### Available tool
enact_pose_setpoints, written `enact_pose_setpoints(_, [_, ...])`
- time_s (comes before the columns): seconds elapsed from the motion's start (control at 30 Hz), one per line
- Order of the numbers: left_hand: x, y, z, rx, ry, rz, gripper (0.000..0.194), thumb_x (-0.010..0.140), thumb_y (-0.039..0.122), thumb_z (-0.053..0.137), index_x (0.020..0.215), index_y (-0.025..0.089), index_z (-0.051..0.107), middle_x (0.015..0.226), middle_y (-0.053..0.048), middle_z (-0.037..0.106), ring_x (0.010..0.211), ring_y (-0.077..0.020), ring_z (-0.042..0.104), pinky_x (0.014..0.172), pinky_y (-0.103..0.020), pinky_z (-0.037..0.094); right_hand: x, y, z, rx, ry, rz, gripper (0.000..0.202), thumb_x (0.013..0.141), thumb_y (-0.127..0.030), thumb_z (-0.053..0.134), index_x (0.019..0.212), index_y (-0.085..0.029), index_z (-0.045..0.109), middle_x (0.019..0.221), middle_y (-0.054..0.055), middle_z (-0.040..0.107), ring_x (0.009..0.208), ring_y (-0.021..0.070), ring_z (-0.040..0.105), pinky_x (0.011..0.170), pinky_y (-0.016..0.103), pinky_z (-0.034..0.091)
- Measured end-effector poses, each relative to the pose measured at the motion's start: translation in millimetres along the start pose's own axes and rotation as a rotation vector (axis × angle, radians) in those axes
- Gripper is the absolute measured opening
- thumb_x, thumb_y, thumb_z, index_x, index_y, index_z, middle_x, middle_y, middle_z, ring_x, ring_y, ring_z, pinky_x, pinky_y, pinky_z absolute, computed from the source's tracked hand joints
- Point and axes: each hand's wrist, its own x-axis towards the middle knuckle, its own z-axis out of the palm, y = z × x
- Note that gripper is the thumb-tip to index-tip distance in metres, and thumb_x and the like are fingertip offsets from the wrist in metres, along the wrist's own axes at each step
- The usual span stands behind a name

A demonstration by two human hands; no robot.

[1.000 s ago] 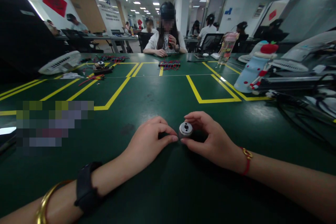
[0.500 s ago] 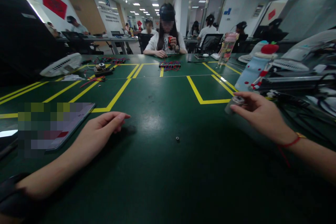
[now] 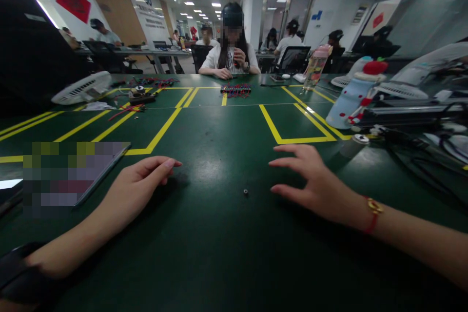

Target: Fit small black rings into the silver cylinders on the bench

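My right hand hovers over the table with thumb and fingers spread and nothing between them. Just left of its fingertips lies a small round metal piece with a hole in it, too small to name. Beyond that hand, to the right, stands a grey metal cylinder like a small motor, apart from the fingers. My left hand rests on the green table, thumb pressed to its curled fingers, with nothing visible in it. Close to its left is a tablet-like device, partly blurred out.
A blue bottle with a red top and black cables crowd the right side. Farther back are a clear bottle, a wired strip and a white fan. A person sits opposite.
My right hand has let go of the grey cylinder, which now stands farther right, and has moved left with fingers spread, towards the small metal piece. My left hand has stayed put.
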Motion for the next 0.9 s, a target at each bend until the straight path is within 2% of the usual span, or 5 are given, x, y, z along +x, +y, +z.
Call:
enact_pose_setpoints(0.1, [-1.8,0.0,-0.4,0.007,-0.005,0.004,0.042,0.086,0.06,0.049,0.106,0.026,0.065,0.073,0.004,0.053,0.07,-0.0165,0.051,0.063,-0.027,0.035,17.7,-40.6,21.0,0.156,-0.131,-0.037,0.037,0.079,-0.055,0.06,0.108,-0.033,0.067,0.136,0.001,0.048,0.124,0.0246,0.04,0.1,0.046,0.034])
enact_pose_setpoints(0.2, [-3.5,0.5,-1.6,0.021,0.001,0.006,0.041,0.086,0.059,0.048,0.106,0.027,0.064,0.073,0.004,0.053,0.072,-0.0167,0.052,0.063,-0.026,0.035,25.7,-43.7,21.5,0.196,-0.081,-0.016,0.023,0.084,-0.046,0.056,0.089,-0.029,0.071,0.125,0.001,0.056,0.118,0.0218,0.045,0.098,0.044,0.034])
enact_pose_setpoints(0.43, [-4.2,3.0,-1.0,0.012,0.002,-0.024,0.045,0.085,0.061,0.047,0.104,0.025,0.065,0.071,0.004,0.053,0.068,-0.0161,0.052,0.062,-0.026,0.035,3.2,50.2,-47.3,-0.173,0.318,0.222,0.024,0.084,-0.04,0.057,0.091,-0.02,0.069,0.107,0.006,0.065,0.103,0.0176,0.056,0.093,0.033,0.039])
enact_pose_setpoints(0.6, [-3.2,2.4,-1.4,0.026,0.011,-0.017,0.043,0.086,0.061,0.047,0.103,0.026,0.066,0.071,0.005,0.054,0.07,-0.0162,0.053,0.065,-0.026,0.036,-26.7,117.6,-80.0,-0.337,0.128,0.724,0.033,0.08,-0.047,0.058,0.097,-0.022,0.071,0.091,0.005,0.069,0.079,0.0173,0.061,0.071,0.03,0.041])
enact_pose_setpoints(0.9, [-5.2,5.5,-2.2,0.061,0.015,-0.009,0.042,0.085,0.061,0.047,0.102,0.027,0.067,0.072,0.004,0.055,0.071,-0.0165,0.053,0.065,-0.025,0.036,-26.8,125.0,-80.9,-0.306,0.133,0.866,0.032,0.076,-0.049,0.06,0.094,-0.026,0.072,0.085,0.001,0.069,0.075,0.0175,0.061,0.068,0.029,0.041])
